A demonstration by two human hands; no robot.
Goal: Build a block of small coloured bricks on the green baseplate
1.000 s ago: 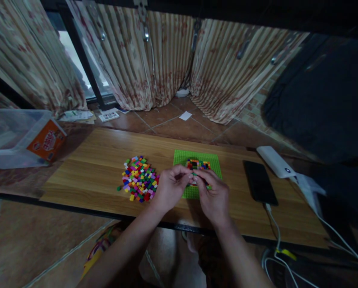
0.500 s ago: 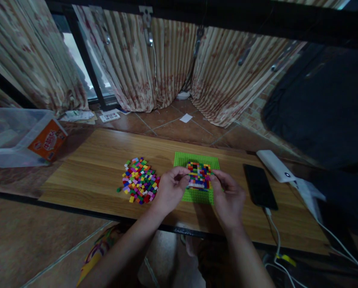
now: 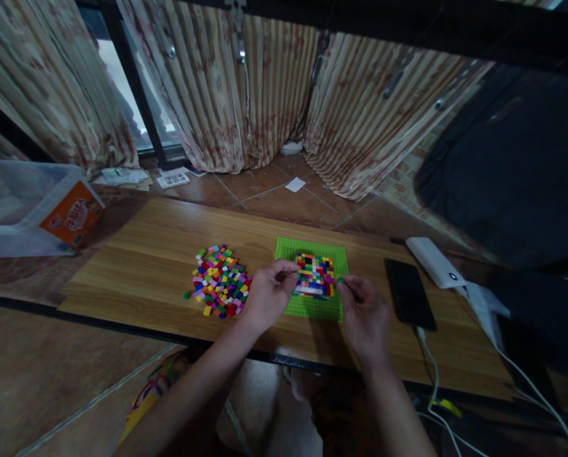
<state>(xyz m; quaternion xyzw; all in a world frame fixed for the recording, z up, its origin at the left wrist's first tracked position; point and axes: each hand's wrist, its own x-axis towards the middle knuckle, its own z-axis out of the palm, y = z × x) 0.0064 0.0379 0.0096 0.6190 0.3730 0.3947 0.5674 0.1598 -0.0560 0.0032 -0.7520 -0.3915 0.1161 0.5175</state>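
A colourful block of small building bricks (image 3: pixel 315 274) stands on a green studded baseplate (image 3: pixel 312 310) on the table. My left hand (image 3: pixel 271 295) is closed, thumb and forefinger pinched at the left edge of the brick block. On the opposite side, my right hand (image 3: pixel 367 311) pinches a small green brick (image 3: pixel 341 280) between thumb and forefinger, just off the block's right edge. A pile of loose bricks (image 3: pixel 221 279) in many colours lies left of my left hand, which covers the pile's right edge.
A black phone (image 3: pixel 410 293) with a white cable lies right of the baseplate, beside a white power bank (image 3: pixel 436 261). A clear plastic box (image 3: pixel 21 235) with an orange label is at the far left. Striped curtains (image 3: pixel 264 95) hang beyond the wooden table (image 3: pixel 136 254).
My right hand has drawn slightly away from the brick block, and a green brick now shows at its fingertips. My left hand stays at the block's left edge. The view has shifted a little.
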